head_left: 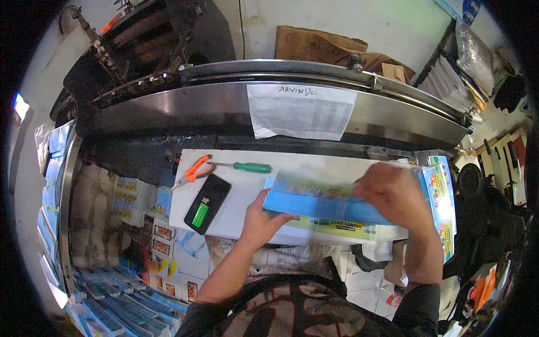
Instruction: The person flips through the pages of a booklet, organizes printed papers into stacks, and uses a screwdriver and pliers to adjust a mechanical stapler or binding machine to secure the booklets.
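My left hand [263, 222] grips the left end of a thick stack of blue-edged printed sheets [314, 205], thumb along the near side and fingers behind. Over the stack's right end, my right hand [390, 191] is smeared by motion, so its fingers cannot be made out. The top of the stack is blurred too. Below it, colourful printed sheets [348, 229] lie on the white work surface [179, 216]. To the left rest orange-handled pliers [199, 168], a green-handled screwdriver [251, 167] and a black phone-like slab [208, 205] with a small green item on it.
A metal machine rail [213, 104] runs behind the surface, with a white paper sheet [303, 112] hung on it. More printed sheets [441, 208] stand at the right edge. Bundles of blue prints [129, 303] fill the lower left. Brown cardboard [320, 48] leans at the back.
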Motion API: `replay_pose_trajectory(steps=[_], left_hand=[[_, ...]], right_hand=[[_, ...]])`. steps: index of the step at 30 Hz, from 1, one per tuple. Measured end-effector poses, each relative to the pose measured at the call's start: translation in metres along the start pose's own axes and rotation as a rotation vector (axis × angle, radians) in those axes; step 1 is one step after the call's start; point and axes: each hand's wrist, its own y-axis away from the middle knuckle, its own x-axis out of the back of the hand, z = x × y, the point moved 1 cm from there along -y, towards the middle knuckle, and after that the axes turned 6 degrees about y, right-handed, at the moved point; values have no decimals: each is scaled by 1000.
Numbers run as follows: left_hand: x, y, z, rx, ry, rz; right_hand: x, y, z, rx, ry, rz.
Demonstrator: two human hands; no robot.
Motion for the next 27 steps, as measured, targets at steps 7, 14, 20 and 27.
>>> replay_pose_trajectory(steps=[7, 14, 20, 27], left_hand=[[-13, -26, -1, 116, 125, 96], [-4, -47, -50, 263, 576, 129], [-15, -42, 12, 164, 294, -56], [12, -39, 5, 411, 222, -124]], right_hand=[[42, 127, 28, -422, -452, 1031], [-123, 107, -9, -970, -1389, 647], [-138, 114, -1, -1026, -975, 53], [-123, 221, 52, -1137, -793, 422]])
